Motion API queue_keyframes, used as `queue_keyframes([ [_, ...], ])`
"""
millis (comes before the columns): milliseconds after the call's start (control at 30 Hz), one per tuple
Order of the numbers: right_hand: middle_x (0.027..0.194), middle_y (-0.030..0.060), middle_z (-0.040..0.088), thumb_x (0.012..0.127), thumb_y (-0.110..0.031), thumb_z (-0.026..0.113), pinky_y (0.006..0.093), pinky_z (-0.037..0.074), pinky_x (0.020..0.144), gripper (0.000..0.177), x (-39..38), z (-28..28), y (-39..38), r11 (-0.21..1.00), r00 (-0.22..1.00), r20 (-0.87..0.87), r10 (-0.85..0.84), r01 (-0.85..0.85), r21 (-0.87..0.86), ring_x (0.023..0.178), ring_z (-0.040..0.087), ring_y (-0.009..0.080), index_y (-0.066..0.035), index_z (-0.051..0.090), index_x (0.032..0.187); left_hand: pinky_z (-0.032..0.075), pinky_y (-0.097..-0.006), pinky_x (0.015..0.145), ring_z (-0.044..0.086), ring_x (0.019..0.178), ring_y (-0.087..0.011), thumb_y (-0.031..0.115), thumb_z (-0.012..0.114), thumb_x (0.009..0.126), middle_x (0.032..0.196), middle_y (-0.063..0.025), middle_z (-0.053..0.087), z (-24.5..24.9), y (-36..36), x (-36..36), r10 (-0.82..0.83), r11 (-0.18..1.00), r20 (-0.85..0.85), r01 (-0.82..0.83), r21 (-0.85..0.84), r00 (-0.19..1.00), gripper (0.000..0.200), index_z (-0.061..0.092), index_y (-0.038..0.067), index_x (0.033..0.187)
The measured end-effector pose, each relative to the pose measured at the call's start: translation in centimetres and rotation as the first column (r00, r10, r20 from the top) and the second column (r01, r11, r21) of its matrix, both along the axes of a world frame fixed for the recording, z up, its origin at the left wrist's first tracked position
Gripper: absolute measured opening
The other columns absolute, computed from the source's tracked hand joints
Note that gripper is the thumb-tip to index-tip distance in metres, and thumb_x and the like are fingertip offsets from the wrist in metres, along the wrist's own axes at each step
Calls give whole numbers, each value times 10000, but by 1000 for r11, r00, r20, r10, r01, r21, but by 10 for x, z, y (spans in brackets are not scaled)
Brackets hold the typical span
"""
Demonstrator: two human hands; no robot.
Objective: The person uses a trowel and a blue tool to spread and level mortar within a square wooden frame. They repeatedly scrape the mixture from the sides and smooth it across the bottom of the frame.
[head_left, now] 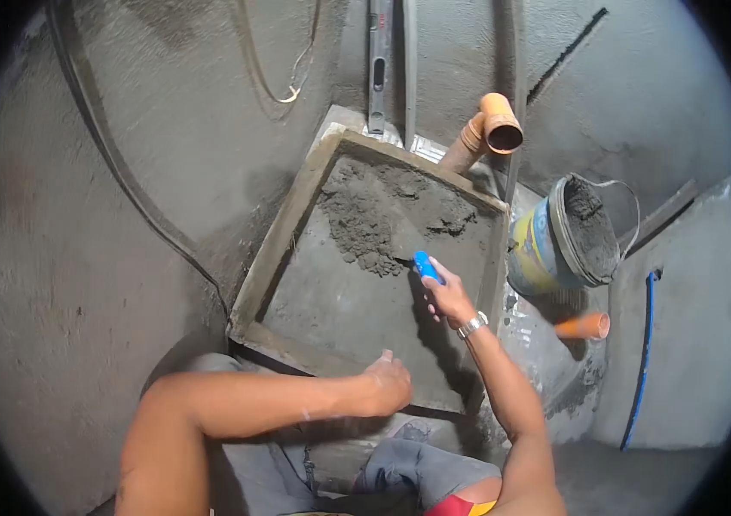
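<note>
Head view: the right hand (449, 297) is closed around the blue handle of a trowel (426, 266), whose blade is mostly hidden where it meets the edge of a heap of grey mortar (374, 219). A watch (472, 324) sits on that wrist. The mortar lies in the far half of a shallow square tray (272, 249) with a raised rim, set on the floor against the wall. The left hand (389, 383) is curled closed at the tray's near edge, thumb up; whether it holds anything I cannot tell. Just right of the tray stands a tilted bucket (537, 249) with mortar inside. An orange pipe (490, 129) rises behind the tray's far corner.
</note>
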State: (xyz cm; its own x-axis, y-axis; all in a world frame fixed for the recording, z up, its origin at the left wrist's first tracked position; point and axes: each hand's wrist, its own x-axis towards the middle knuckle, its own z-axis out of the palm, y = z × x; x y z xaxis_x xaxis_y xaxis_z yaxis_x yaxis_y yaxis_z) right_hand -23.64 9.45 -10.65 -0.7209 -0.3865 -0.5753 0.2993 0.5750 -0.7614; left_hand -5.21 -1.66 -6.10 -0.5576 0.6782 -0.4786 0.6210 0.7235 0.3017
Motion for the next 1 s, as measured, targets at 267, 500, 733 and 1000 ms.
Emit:
queue_keyframes([
  [267,889,242,647,822,-240,538,491,509,700,493,-51,-34,-59,758,506,-606,614,-161,633,804,621,409,-163,470,1303,371,-479,942,547,1067,-311,160,593,804,1143,-168,592,-5,3,1,13,1000,39,-12,-20,999,309,649,0,1062],
  [500,743,191,624,837,-298,571,402,507,601,578,-7,-18,-20,996,991,-109,-81,83,14,618,633,248,-179,409,1379,345,-480,988,540,1084,-313,161,594,804,1162,-165,584,16,-7,-10,86,994,67,-90,61,994,313,648,3,1068],
  [733,788,242,639,819,-259,555,470,517,671,534,-59,-42,-63,747,404,-655,638,-120,653,708,623,413,-169,448,1335,398,-440,883,553,1045,-305,163,600,790,1099,-172,604,10,-6,-5,16,998,97,-22,56,995,284,668,-5,1008],
  [1000,737,139,638,881,-284,534,384,487,491,584,-18,-43,-26,990,891,-432,138,-121,66,548,602,264,-144,343,1414,407,-453,877,569,1019,-306,156,596,784,1065,-173,615,5,-9,-3,64,992,-32,-60,108,997,264,676,-3,980],
])
